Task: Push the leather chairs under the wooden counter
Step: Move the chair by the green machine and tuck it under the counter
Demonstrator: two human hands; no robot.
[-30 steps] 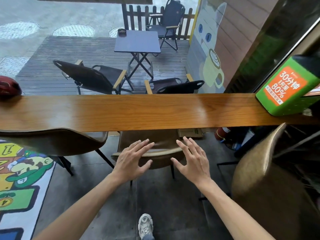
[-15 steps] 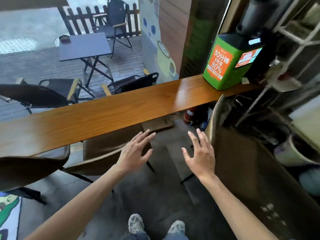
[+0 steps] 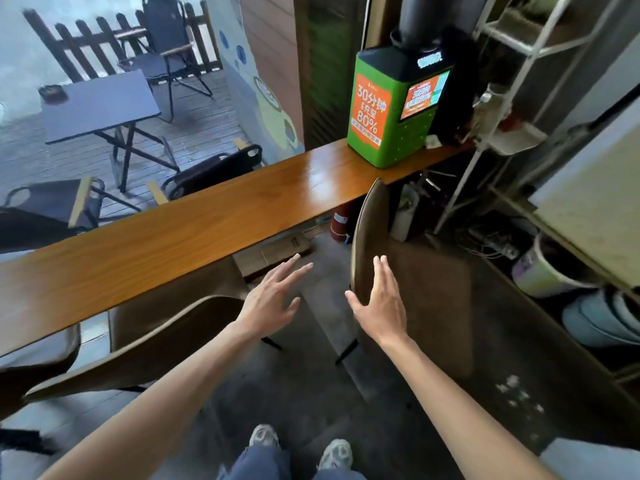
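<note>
A long wooden counter (image 3: 180, 233) runs from lower left to upper right. One brown leather chair (image 3: 149, 334) sits tucked partly under it at the left. Another brown leather chair (image 3: 415, 292) stands at the right, out from the counter, its backrest edge (image 3: 370, 216) turned toward me. My left hand (image 3: 273, 299) hovers open between the two chairs, touching nothing. My right hand (image 3: 381, 303) is open with its fingers spread, lying against the right chair's backrest near its edge.
A green box with orange labels (image 3: 388, 112) stands on the counter's right end. A metal shelf rack (image 3: 519, 109) with buckets (image 3: 543, 271) lines the right side. A red extinguisher (image 3: 341, 221) and cardboard (image 3: 277, 251) lie under the counter. My feet (image 3: 301, 448) stand on the dark floor.
My view has swung right, away from the chair under the counter. Both hands left that chair and moved toward the right chair; the right hand now reaches its backrest.
</note>
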